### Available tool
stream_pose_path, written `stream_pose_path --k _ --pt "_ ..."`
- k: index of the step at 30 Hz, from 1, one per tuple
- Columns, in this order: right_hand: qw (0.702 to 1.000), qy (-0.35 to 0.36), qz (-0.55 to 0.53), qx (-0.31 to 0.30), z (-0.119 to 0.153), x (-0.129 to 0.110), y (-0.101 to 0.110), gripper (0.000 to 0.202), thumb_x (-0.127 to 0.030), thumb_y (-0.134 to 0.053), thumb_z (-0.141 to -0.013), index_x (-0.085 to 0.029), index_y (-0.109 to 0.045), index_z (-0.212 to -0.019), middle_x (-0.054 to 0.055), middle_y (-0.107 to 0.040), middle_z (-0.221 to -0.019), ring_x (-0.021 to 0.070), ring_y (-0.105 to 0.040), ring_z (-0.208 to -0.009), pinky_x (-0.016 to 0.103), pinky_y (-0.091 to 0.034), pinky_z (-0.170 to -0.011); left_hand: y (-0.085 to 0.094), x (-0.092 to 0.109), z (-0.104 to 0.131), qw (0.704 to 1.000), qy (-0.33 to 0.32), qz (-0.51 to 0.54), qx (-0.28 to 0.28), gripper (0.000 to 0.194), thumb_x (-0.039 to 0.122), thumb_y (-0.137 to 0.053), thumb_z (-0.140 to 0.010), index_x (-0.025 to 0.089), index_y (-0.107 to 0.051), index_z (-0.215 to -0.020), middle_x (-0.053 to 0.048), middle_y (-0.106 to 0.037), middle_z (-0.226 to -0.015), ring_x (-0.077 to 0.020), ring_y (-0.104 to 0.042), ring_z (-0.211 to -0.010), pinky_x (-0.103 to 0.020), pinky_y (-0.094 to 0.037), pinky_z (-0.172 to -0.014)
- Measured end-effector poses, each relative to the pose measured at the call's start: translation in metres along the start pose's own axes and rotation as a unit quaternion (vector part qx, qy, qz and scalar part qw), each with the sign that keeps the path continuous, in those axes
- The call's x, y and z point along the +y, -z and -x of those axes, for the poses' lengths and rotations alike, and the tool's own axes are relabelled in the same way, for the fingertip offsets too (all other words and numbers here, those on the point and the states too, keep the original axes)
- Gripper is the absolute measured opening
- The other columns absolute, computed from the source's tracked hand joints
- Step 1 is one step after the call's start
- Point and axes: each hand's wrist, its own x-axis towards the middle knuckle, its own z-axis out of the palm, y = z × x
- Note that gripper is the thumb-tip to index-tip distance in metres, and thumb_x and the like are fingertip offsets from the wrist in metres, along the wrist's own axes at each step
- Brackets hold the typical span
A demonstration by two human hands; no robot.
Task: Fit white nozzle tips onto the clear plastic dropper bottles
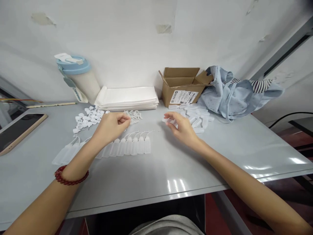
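Observation:
My left hand (114, 126) is closed, thumb against the curled fingers, just in front of a small heap of thin white loops (134, 116). Whatever it pinches is hidden. To the right, my right hand (182, 128) has its thumb and fingers around a small translucent plastic bottle (171, 121), beside a pile of similar bottles (197, 116). Below my left hand lies a row of flat translucent bottles (134, 146), each with a thin white strand at its top; my left forearm covers part of the row. White caps (89, 117) are heaped left of that hand.
Along the wall stand a blue-lidded tumbler (81, 78), a stack of white sheets or bags (129, 97) and an open cardboard box (183, 88). A light blue cloth (234, 94) lies bunched at right. A phone (21, 130) rests at the left of the grey table (171, 176).

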Motion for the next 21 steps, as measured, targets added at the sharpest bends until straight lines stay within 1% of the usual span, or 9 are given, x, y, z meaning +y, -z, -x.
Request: stream_pose_path --k 4,7,9,11,13,15,16,18,21 --pt "1.000 0.012 0.005 0.010 0.001 0.001 0.000 0.025 -0.014 -0.049 -0.085 -0.021 -0.055 -0.108 0.009 -0.068 -0.107 0.0225 -0.064 -0.091 0.035 -0.050 -0.073 0.005 0.001 0.000 1.000 0.012 0.002 -0.019 0.012 0.028 -0.057 -0.062 0.021 -0.059 -0.052 0.003 -0.060 -0.050 -0.0139 -0.051 -0.048 -0.022 -0.036 -0.043" --pt "1.000 0.016 0.008 0.014 0.000 0.002 0.001 0.025 -0.013 -0.048 -0.085 -0.022 -0.055 -0.108 0.009 -0.067 -0.108 0.0225 -0.064 -0.091 0.035 -0.050 -0.072 0.009 0.003 0.000 0.999 0.032 0.016 -0.017 0.014 0.026 -0.057 -0.060 0.021 -0.053 -0.048 0.004 -0.055 -0.043 -0.0109 -0.043 -0.039 -0.021 -0.029 -0.037" --pt "1.000 0.017 0.010 0.017 0.000 0.003 0.002 0.025 -0.013 -0.048 -0.085 -0.021 -0.055 -0.107 0.009 -0.067 -0.108 0.0226 -0.064 -0.091 0.036 -0.051 -0.072 0.012 0.003 0.000 0.999 0.043 0.032 -0.004 0.014 0.025 -0.056 -0.061 0.020 -0.051 -0.049 0.004 -0.054 -0.042 -0.0104 -0.042 -0.038 -0.020 -0.028 -0.036" --pt "1.000 0.017 0.011 0.021 -0.001 0.003 0.003 0.024 -0.012 -0.048 -0.085 -0.021 -0.056 -0.106 0.010 -0.067 -0.108 0.0230 -0.063 -0.091 0.036 -0.050 -0.073 0.013 0.004 0.000 0.997 0.045 0.052 0.022 0.013 0.026 -0.056 -0.064 0.020 -0.053 -0.054 0.003 -0.055 -0.045 -0.0111 -0.046 -0.041 -0.020 -0.033 -0.038" --pt "0.999 0.017 0.012 0.025 -0.001 0.003 0.004 0.024 -0.012 -0.048 -0.085 -0.021 -0.057 -0.105 0.010 -0.067 -0.108 0.0233 -0.063 -0.091 0.037 -0.050 -0.073 0.013 0.004 0.000 0.994 0.032 0.082 0.062 0.013 0.032 -0.056 -0.070 0.020 -0.057 -0.065 0.002 -0.060 -0.055 -0.0119 -0.053 -0.050 -0.020 -0.041 -0.045" --pt "0.999 0.017 0.014 0.029 -0.002 0.003 0.004 0.023 -0.011 -0.048 -0.085 -0.021 -0.057 -0.104 0.010 -0.067 -0.107 0.0234 -0.063 -0.091 0.038 -0.050 -0.074 0.013 0.005 0.000 0.989 0.017 0.107 0.096 0.020 0.038 -0.053 -0.075 0.019 -0.060 -0.079 0.000 -0.064 -0.068 -0.0123 -0.056 -0.057 -0.021 -0.045 -0.051" --pt "0.999 0.017 0.014 0.030 -0.002 0.003 0.005 0.023 -0.012 -0.048 -0.085 -0.021 -0.058 -0.104 0.010 -0.067 -0.106 0.0234 -0.063 -0.090 0.038 -0.050 -0.075 0.013 0.005 0.000 0.989 0.014 0.113 0.099 0.022 0.039 -0.054 -0.075 0.019 -0.061 -0.082 -0.001 -0.066 -0.070 -0.0125 -0.057 -0.057 -0.021 -0.045 -0.052" --pt "0.999 0.018 0.013 0.030 -0.002 0.004 0.005 0.023 -0.012 -0.047 -0.085 -0.021 -0.058 -0.103 0.010 -0.067 -0.105 0.0237 -0.063 -0.090 0.038 -0.050 -0.074 0.012 0.005 -0.001 0.992 0.019 0.108 0.070 0.020 0.036 -0.059 -0.070 0.018 -0.064 -0.077 -0.001 -0.067 -0.067 -0.0130 -0.057 -0.054 -0.022 -0.044 -0.049" --pt "0.999 0.019 0.011 0.031 -0.002 0.004 0.005 0.022 -0.012 -0.046 -0.086 -0.020 -0.058 -0.104 0.011 -0.066 -0.104 0.0245 -0.062 -0.092 0.037 -0.051 -0.072 0.013 0.005 -0.001 0.995 0.035 0.092 0.003 0.011 0.028 -0.065 -0.060 0.017 -0.065 -0.060 -0.001 -0.066 -0.056 -0.0134 -0.054 -0.045 -0.023 -0.042 -0.043"
